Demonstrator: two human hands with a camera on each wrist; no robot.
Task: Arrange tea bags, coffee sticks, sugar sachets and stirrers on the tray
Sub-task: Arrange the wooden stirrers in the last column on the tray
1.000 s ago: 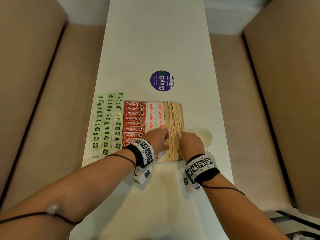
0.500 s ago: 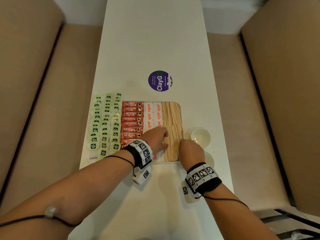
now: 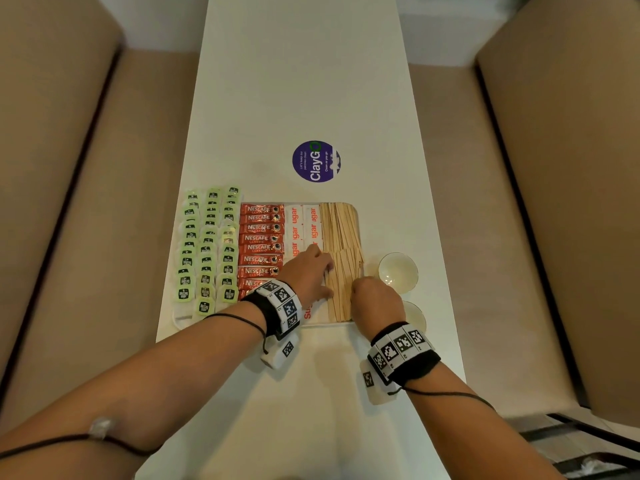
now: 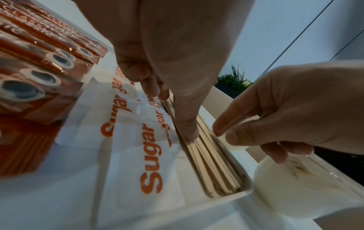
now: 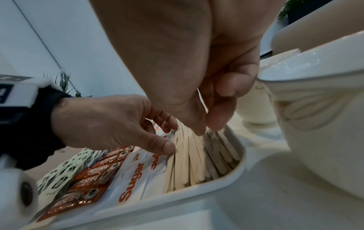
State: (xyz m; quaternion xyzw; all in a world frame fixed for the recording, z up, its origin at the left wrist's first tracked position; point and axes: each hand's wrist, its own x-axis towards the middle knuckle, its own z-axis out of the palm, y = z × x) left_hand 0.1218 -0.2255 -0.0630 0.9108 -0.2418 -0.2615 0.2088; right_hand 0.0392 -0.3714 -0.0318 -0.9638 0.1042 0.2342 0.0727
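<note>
Stirrers [image 3: 341, 268]: thin, flat wooden strips

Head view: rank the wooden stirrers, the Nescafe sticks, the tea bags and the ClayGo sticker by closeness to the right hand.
1. Wooden stirrers, touching the right hand.
2. Nescafe sticks, left of it, beyond the sugar sachets.
3. Tea bags, at the tray's far left.
4. ClayGo sticker, farther up the table.

The stirrers [image 3: 341, 261] are pale bare wood, matt and smooth, lying in a glossy white tray [image 5: 197, 193] that looks like plastic or glazed ceramic. The coffee sticks [image 3: 261, 239] wear shiny red foil that catches light, the sugar sachets [image 4: 126, 155] are matt white paper, and the tea bags [image 3: 207, 244] carry pale green paper tags. To the right, the two bowls [image 3: 397, 271] are glossy cream glaze on a smooth matt white table [image 3: 301, 81].
</note>
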